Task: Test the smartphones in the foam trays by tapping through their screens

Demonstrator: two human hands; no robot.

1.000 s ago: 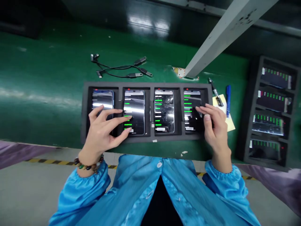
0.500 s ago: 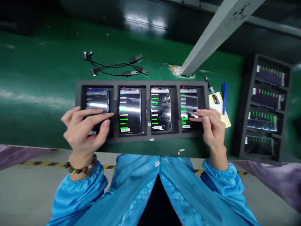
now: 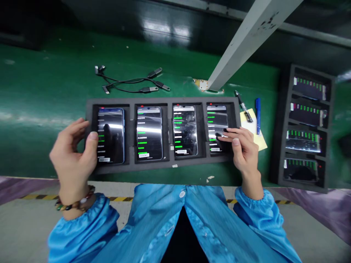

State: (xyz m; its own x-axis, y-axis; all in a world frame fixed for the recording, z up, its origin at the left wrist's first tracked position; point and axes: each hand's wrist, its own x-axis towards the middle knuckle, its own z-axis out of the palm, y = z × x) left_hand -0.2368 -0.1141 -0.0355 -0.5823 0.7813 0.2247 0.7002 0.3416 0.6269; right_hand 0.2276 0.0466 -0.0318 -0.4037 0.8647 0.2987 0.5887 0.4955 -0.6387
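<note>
Dark tray (image 3: 153,100) of four phones (image 3: 111,137) on the green table (image 3: 55,113), left hand (image 3: 71,155) gripping its left end, right hand (image 3: 245,149) open over the rightmost phone (image 3: 212,129); tray probably light, phones slick, fragile, best held by side edges.

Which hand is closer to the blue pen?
Right. The right hand is below and left of the blue pen, at the right end of the phone tray; the left hand is at the opposite end.
</note>
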